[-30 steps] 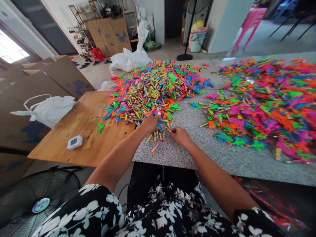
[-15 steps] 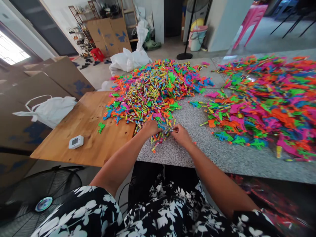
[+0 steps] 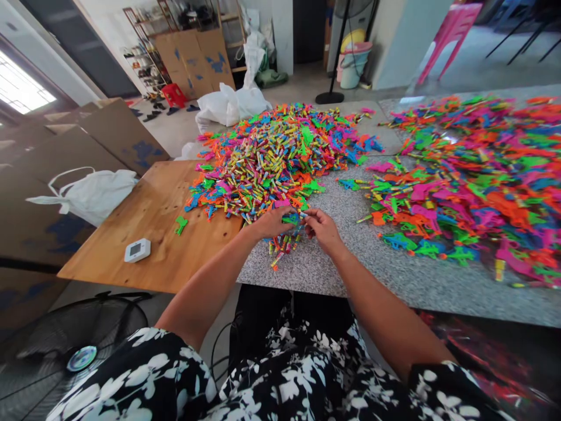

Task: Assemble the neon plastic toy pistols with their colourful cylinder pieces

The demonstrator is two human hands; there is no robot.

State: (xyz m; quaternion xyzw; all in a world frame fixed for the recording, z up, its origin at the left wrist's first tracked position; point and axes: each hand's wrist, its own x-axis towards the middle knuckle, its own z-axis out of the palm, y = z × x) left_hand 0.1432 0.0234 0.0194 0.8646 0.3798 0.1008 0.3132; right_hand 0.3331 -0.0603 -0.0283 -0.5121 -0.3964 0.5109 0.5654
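Note:
My left hand (image 3: 274, 223) is closed around a small blue-green toy gun (image 3: 290, 218) at the near edge of a large mixed pile. Close beside it on the right, my right hand (image 3: 323, 229) pinches a small printed tube (image 3: 302, 214) at the front of the toy gun. Whether the tube is inside the gun's muzzle or only touching it, I cannot tell. Below my hands, several loose tubes (image 3: 284, 243) lie on the grey speckled tabletop (image 3: 346, 263). Behind them rises the pile of yellow-labelled tubes and bright plastic toy guns (image 3: 263, 155).
A second heap of toy guns with tubes (image 3: 473, 193) spreads over the right side. On the wooden board (image 3: 153, 234) at left lie a green toy gun (image 3: 181, 225) and a white digital timer (image 3: 137, 250). A black fan (image 3: 79, 356) stands below the board.
My right hand has moved slightly up and left, bringing the tube against the toy gun. My left hand has risen a little from the loose tubes, and the toy gun shows more clearly.

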